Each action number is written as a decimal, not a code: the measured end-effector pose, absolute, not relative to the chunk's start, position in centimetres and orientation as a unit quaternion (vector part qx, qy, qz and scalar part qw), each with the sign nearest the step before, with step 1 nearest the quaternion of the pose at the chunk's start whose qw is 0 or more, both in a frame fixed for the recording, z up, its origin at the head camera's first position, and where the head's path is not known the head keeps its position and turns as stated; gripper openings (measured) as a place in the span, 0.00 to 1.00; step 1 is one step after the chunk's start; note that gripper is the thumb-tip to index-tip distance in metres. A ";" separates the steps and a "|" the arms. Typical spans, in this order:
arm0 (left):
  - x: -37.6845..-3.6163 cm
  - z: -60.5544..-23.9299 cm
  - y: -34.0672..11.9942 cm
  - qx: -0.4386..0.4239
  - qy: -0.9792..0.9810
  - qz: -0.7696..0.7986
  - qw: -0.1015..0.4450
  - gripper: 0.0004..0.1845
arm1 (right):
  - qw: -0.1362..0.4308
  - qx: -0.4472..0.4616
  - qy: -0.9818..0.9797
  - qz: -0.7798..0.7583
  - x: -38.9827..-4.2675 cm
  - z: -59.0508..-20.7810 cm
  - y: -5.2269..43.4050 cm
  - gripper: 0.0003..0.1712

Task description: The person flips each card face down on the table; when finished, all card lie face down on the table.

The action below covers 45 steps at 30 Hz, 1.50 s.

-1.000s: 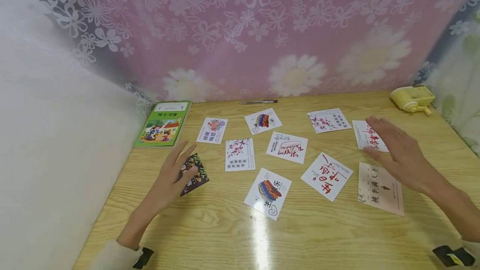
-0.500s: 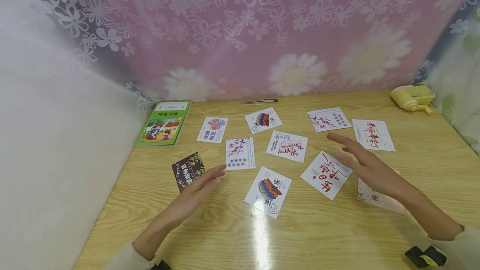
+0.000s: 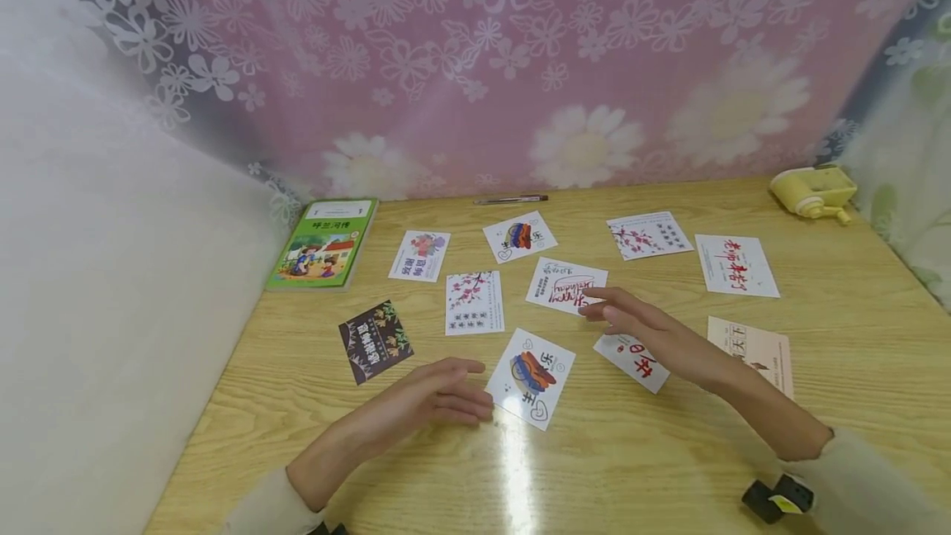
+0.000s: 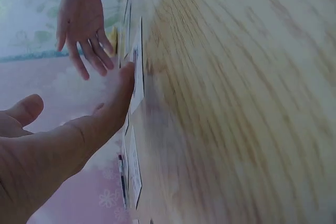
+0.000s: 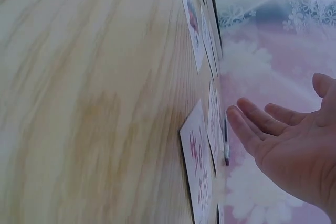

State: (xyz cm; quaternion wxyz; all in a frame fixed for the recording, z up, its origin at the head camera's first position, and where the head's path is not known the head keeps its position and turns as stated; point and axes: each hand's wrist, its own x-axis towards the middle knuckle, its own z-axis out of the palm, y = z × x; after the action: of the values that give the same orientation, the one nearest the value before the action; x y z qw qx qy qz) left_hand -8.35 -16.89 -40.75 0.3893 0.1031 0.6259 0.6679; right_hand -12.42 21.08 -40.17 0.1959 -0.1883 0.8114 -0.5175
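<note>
My left hand (image 3: 423,395) holds nothing; its relaxed fingers reach the left edge of a white card with a blue and orange drawing (image 3: 537,378). My right hand (image 3: 661,337), with loosely extended fingers and nothing in its grasp, covers part of a white card with red brush writing (image 3: 630,359). Its fingertips overlap the "Happy Birthday" card (image 3: 557,281). Partly behind the right forearm lies a beige card (image 3: 768,345). A black card (image 3: 374,341) and a blossom card (image 3: 474,304) lie left of centre. In the right wrist view, the right hand (image 5: 299,145) shows empty.
More cards lie farther back, including one with a bouquet (image 3: 420,256) and one with red writing (image 3: 737,265). A green book (image 3: 321,244) stands back left, a pen (image 3: 511,200) by the rear curtain (image 3: 461,64), a yellow crank device (image 3: 813,192) back right.
Both hands have moved inward over the table, the left from the black card to the front middle card, the right from the far right cards leftward. The cards stay where they were.
</note>
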 end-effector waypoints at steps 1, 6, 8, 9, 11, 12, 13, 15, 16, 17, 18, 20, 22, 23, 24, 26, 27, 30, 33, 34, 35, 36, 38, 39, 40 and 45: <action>-8.4 -40.8 -16.7 0.098 0.614 0.675 0.398 0.32 | 0.204 -0.190 0.808 -0.518 -12.5 -40.2 20.7 0.31; -8.4 -40.8 -16.0 0.069 0.588 0.685 0.424 0.32 | 0.245 -0.183 0.793 -0.527 -12.8 -40.2 19.0 0.33; -8.3 -40.8 -15.7 0.063 0.584 0.681 0.438 0.32 | 0.257 -0.174 0.787 -0.533 -12.9 -40.4 18.5 0.33; -8.3 -40.8 -15.6 0.061 0.581 0.679 0.445 0.32 | 0.260 -0.172 0.786 -0.533 -12.9 -40.4 18.2 0.33; -8.3 -40.9 -15.4 0.059 0.575 0.678 0.454 0.33 | 0.264 -0.167 0.785 -0.534 -12.9 -40.6 17.8 0.34; -8.3 -40.9 -15.3 0.058 0.573 0.679 0.455 0.33 | 0.265 -0.166 0.782 -0.539 -13.0 -40.7 17.5 0.34; -8.3 -41.0 -15.2 0.057 0.569 0.683 0.455 0.33 | 0.265 -0.166 0.780 -0.542 -13.0 -40.7 17.3 0.34; -8.4 -41.2 -15.0 0.055 0.565 0.687 0.453 0.32 | 0.267 -0.165 0.775 -0.548 -13.1 -40.8 16.8 0.34; -8.5 -41.3 -14.9 0.052 0.565 0.689 0.451 0.31 | 0.268 -0.162 0.773 -0.552 -13.1 -40.9 16.6 0.34; -8.5 -41.5 -14.9 0.050 0.564 0.691 0.449 0.30 | 0.268 -0.159 0.772 -0.554 -13.1 -40.9 16.3 0.34; -8.6 -41.6 -14.8 0.047 0.564 0.692 0.448 0.29 | 0.268 -0.154 0.772 -0.556 -13.2 -41.0 16.1 0.34; -8.6 -41.9 -14.8 0.042 0.562 0.694 0.448 0.27 | 0.265 -0.141 0.772 -0.560 -13.3 -41.1 15.7 0.33; -8.6 -42.1 -14.7 0.036 0.558 0.698 0.447 0.26 | 0.261 -0.128 0.769 -0.570 -13.4 -41.3 15.4 0.32; -8.6 -42.2 -14.7 0.033 0.557 0.699 0.448 0.26 | 0.260 -0.122 0.767 -0.574 -13.4 -41.3 15.3 0.31; -8.6 -42.2 -14.7 0.032 0.555 0.700 0.448 0.26 | 0.260 -0.117 0.764 -0.578 -13.4 -41.4 15.2 0.31; -8.5 -42.2 -14.6 0.030 0.554 0.701 0.448 0.27 | 0.259 -0.109 0.762 -0.583 -13.5 -41.5 15.1 0.30; -8.5 -42.3 -14.5 0.030 0.554 0.701 0.447 0.28 | 0.258 -0.107 0.764 -0.582 -13.5 -41.5 15.1 0.30; -8.4 -42.4 -14.4 0.030 0.557 0.701 0.446 0.29 | 0.246 -0.106 0.774 -0.573 -13.6 -41.8 15.0 0.29; -8.4 -42.5 -14.4 0.029 0.557 0.701 0.444 0.29 | 0.222 -0.118 0.794 -0.553 -13.7 -42.1 14.8 0.27; -8.4 -42.5 -14.4 0.029 0.557 0.702 0.443 0.29 | 0.214 -0.121 0.802 -0.544 -13.8 -42.2 14.7 0.27; -8.4 -42.5 -14.4 0.029 0.556 0.703 0.443 0.28 | 0.208 -0.124 0.810 -0.535 -13.8 -42.2 14.5 0.25; -8.4 -42.5 -14.4 0.028 0.554 0.705 0.442 0.28 | 0.203 -0.125 0.815 -0.528 -13.8 -42.3 14.5 0.24; -8.5 -42.6 -14.5 0.029 0.552 0.707 0.440 0.27 | 0.197 -0.127 0.823 -0.516 -13.7 -42.2 14.3 0.21; -8.6 -42.6 -14.5 0.029 0.552 0.709 0.439 0.28 | 0.195 -0.127 0.826 -0.514 -13.7 -42.2 14.2 0.19; -8.6 -42.7 -14.5 0.031 0.551 0.710 0.436 0.29 | 0.192 -0.126 0.827 -0.513 -13.7 -42.1 14.1 0.17; -9.1 -43.2 -14.5 0.035 0.558 0.715 0.420 0.34 | 0.162 -0.128 0.830 -0.518 -13.7 -41.7 13.9 0.13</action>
State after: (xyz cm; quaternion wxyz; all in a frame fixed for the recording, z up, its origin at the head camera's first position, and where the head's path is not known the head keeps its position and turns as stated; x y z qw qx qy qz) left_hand -9.13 -14.54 -43.20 0.4203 0.0354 0.5576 0.7149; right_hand -13.71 13.90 -41.72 0.1625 -0.1279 0.8301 -0.5178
